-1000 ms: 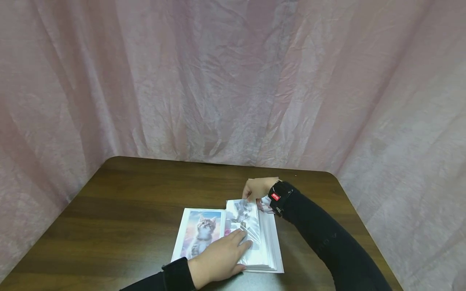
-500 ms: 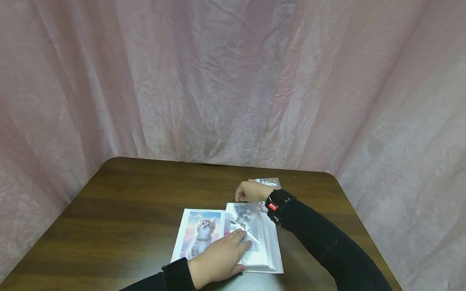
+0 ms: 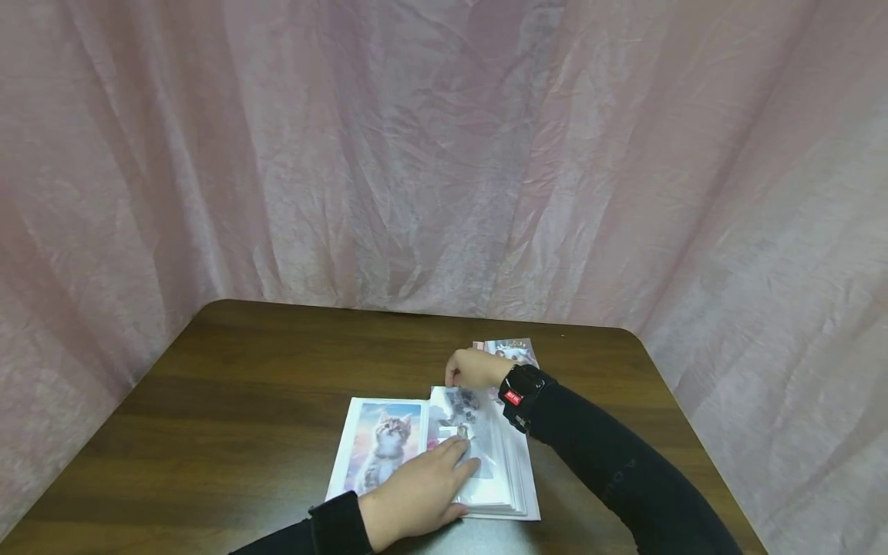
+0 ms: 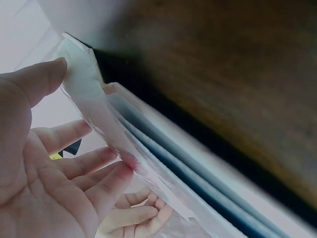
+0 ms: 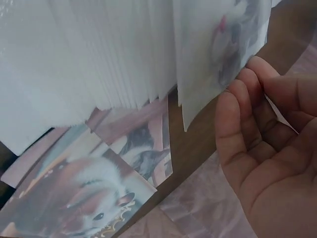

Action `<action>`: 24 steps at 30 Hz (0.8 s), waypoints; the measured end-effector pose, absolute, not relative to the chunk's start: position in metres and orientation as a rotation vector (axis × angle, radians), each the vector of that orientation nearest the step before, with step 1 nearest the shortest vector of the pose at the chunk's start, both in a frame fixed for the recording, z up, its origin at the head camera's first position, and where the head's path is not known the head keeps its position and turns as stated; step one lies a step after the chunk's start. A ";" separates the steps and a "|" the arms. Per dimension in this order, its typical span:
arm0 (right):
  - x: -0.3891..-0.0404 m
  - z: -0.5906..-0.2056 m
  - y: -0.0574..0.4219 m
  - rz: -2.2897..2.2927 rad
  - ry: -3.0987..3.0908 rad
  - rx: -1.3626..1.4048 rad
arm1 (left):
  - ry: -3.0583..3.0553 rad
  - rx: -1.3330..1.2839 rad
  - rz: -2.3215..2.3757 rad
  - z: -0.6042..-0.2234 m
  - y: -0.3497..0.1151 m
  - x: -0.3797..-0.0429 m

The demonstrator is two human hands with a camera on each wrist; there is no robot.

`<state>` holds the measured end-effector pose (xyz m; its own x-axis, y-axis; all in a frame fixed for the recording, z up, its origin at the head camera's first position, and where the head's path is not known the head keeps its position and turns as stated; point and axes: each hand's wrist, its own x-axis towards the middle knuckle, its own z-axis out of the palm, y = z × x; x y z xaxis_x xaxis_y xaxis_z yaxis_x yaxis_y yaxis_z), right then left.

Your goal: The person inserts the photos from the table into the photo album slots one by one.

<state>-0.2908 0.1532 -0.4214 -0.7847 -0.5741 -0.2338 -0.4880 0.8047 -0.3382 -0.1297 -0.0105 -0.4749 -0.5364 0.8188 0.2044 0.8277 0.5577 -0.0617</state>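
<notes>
A white photo album (image 3: pixel 529 486) lies spread on the table, a kitten picture (image 3: pixel 384 443) filling its left page. My left hand (image 3: pixel 419 493) rests on the right page, fingers extended across the clear sleeve; in the left wrist view its fingertips (image 4: pixel 110 154) touch the page near the spine. At the sleeve's top edge my right hand (image 3: pixel 479 368) has its fingers curled. The right wrist view shows thumb and fingers (image 5: pixel 233 106) pinching at the edge of the sleeved photo (image 5: pixel 225 54), which shows a greyish animal and a pink spot.
Loose photos (image 3: pixel 512 348) lie just behind the album, partly under the right hand; in the right wrist view a loose animal photo (image 5: pixel 84 198) overlaps others. The brown wooden table (image 3: pixel 208 416) ends at a pink curtain (image 3: pixel 416 154).
My right hand has moved left along the page's top edge, and the sleeved photo's top sits slightly lower. More of the loose photos shows behind it. My left hand has stayed put.
</notes>
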 end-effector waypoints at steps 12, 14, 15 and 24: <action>-0.287 -0.418 0.147 -0.394 2.655 -0.765 | -2.564 -1.389 -0.077 -0.473 -0.011 -0.130; -0.287 -0.419 0.147 -0.386 2.641 -0.752 | -2.564 -1.389 -0.071 -0.473 -0.011 -0.130; -0.287 -0.420 0.146 -0.385 2.633 -0.743 | -2.566 -1.391 -0.071 -0.473 -0.011 -0.131; -0.284 -0.426 0.144 -0.369 2.605 -0.727 | -2.589 -1.406 -0.072 -0.470 -0.012 -0.131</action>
